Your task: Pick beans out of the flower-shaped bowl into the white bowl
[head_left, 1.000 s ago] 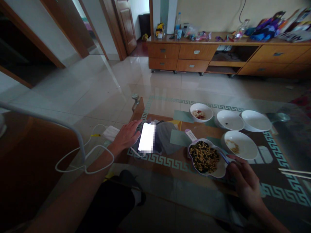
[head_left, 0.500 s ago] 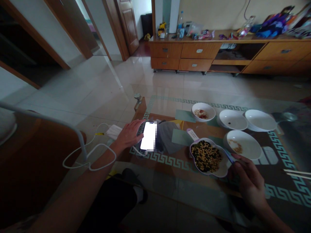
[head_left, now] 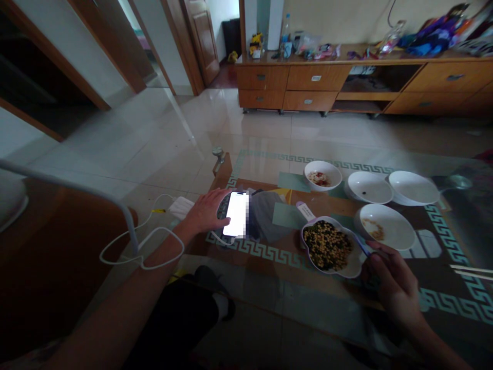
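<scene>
As the left arm stretched forward, the left hand [head_left: 208, 209] lay palm down, fingers extended and close together, thumb tip at the left edge of a lit phone [head_left: 236, 215] on the glass table [head_left: 285, 298]. The right hand [head_left: 393, 281], wrist angled inward, pinched a slim blue handle [head_left: 362, 247] at a lobed dish's [head_left: 351, 268] right rim.

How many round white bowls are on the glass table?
4. Far row, left to right: the bowl with reddish scraps, the bowl with a dark speck, the right-end bowl. Nearer: the bowl with yellowish scraps, just beyond the right hand. None looks hidden.
</scene>
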`<state>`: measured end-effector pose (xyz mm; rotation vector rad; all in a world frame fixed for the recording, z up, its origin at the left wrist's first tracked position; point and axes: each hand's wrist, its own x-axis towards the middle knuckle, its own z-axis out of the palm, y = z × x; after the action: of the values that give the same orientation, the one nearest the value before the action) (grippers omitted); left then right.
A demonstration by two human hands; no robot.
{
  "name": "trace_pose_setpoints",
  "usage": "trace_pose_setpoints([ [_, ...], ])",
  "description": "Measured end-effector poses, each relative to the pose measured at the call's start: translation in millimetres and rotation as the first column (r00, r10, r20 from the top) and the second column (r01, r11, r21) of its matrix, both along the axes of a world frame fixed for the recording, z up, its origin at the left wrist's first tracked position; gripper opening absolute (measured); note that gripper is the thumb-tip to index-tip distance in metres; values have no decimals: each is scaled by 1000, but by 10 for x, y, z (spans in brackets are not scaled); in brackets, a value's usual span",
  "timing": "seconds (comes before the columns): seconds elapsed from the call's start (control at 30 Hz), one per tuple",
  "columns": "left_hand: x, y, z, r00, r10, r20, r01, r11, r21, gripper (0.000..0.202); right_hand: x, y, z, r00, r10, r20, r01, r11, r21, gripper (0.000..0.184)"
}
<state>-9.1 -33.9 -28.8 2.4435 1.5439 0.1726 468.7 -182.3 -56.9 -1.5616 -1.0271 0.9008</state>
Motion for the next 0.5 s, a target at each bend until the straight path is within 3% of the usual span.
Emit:
trace_pose_setpoints([
  [0.33, 27, -8, 19, 1000, -7, 0, 7, 1000, 26, 95, -16, 0, 17, 1000, -6, 18, 5, 1000, 5, 43],
  [0.5, 76, 21, 16, 992, 116, 52, -117, 993, 6, 83, -25, 3, 43, 999, 0, 38, 0, 1000, 7, 43],
])
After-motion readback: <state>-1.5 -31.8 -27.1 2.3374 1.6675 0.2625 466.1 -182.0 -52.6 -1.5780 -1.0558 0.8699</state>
